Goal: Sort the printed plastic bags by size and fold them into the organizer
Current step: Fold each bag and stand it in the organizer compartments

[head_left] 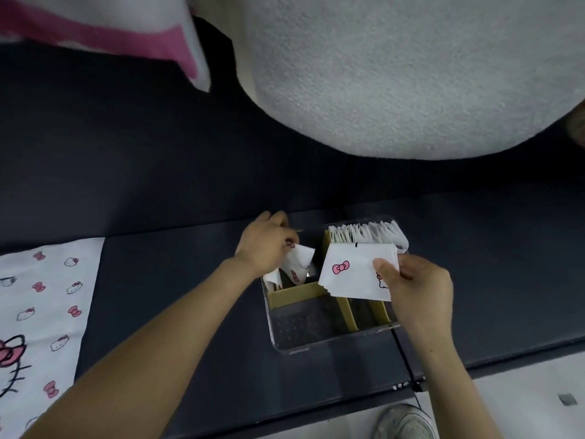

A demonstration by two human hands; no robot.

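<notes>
Both hands are over the clear plastic organizer box (285, 340) with its tan cardboard dividers (297, 296), sitting on the dark navy tabletop (158, 280) close to the front edge.

The right hand (418, 289) holds a folded square white plastic bag with a pink bow print (351, 270). Its thumb (384, 269) is pressed flat on top and the other fingers are curled underneath, a firm pinch on the bag's right side. That folded square hovers just above the middle of the organizer, slightly tilted, with layered edges showing along its lower side.

Over at the far left compartment, the left hand (269, 245) reaches down, fingers curled close together and pinching the top of a smaller folded white printed bag (300, 261) that stands upright in there. Another small white folded piece (273, 277) pokes up just beside it, by the wrist. In the far right compartment, a tight row of folded white bags (367, 232) stands on edge, packed one behind another.

Off to the left, a large flat white plastic bag printed with pink bows and cat faces (47, 312) lies spread on the tabletop, well apart from the organizer. A thin black cable (403, 350) runs from the organizer's near right corner over the table edge. A big white fuzzy shape (411, 74) fills the upper right, and a blurred pink-and-white item (95, 26) hangs at the upper left. Down at the bottom, a light sneaker (405, 423) rests on pale floor.
</notes>
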